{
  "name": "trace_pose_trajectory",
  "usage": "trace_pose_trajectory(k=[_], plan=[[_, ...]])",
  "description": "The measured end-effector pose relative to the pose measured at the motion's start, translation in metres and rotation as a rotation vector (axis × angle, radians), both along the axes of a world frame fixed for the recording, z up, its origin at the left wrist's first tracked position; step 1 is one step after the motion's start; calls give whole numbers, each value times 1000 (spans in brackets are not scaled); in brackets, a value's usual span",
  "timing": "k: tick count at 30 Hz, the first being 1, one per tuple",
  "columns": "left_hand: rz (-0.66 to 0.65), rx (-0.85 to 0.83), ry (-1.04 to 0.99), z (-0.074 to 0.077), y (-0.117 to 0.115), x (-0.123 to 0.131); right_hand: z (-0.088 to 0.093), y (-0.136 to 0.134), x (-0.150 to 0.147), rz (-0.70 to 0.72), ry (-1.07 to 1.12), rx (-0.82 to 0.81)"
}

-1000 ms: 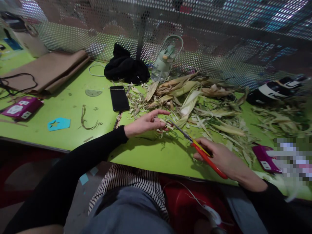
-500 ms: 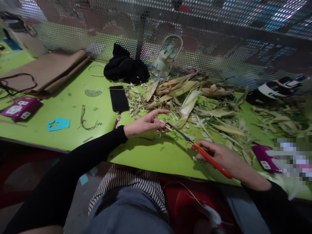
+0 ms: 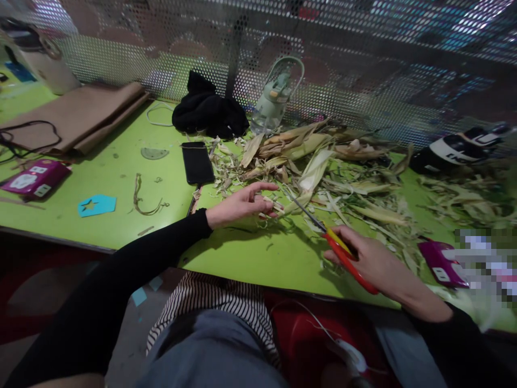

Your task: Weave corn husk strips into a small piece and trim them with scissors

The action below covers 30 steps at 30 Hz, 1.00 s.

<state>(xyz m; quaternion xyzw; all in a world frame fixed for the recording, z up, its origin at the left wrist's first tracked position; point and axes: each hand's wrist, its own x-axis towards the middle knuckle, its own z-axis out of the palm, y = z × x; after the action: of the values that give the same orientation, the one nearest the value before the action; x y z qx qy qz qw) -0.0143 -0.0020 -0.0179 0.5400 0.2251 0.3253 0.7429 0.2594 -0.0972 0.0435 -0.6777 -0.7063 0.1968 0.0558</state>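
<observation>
My left hand (image 3: 242,203) rests on the green table (image 3: 121,215) and pinches a small bundle of dry corn husk strips (image 3: 271,207) between thumb and fingers, the index finger stretched out. My right hand (image 3: 369,260) grips red-handled scissors (image 3: 337,248). Their blades point up and left toward the husk strips, with the tips just right of my left fingers. A big heap of corn husks (image 3: 323,167) lies behind both hands.
A black phone (image 3: 197,163) lies left of the husks. Behind it are a black cloth (image 3: 208,113) and a pale green bottle (image 3: 274,97) against a perforated metal screen. Purple boxes (image 3: 34,179) (image 3: 440,262), a blue tag (image 3: 97,205) and folded brown paper (image 3: 76,116) are also here.
My right hand shifted slightly and the scissor blades swung from the husk strips a little to the right. My left hand stayed in place on the strips.
</observation>
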Motion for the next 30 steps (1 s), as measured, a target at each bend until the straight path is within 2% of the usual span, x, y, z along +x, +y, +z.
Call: trace_pose_trajectory(k=[5,17,22,28,30], plan=[[-9,-37,17,-2,1,1,1,3,-8,14,-171,-28],[-45,-38,53,-2,3,4,-1,3,-3,92,-177,-28],[-64,-13,49,-1,2,3,-1,2,1,71,-49,-31],[-51,-50,29,-1,1,3,-6,-2,12,29,107,-155],[-41,-75,2,-2,1,3,-8,-2,13,13,144,-119]])
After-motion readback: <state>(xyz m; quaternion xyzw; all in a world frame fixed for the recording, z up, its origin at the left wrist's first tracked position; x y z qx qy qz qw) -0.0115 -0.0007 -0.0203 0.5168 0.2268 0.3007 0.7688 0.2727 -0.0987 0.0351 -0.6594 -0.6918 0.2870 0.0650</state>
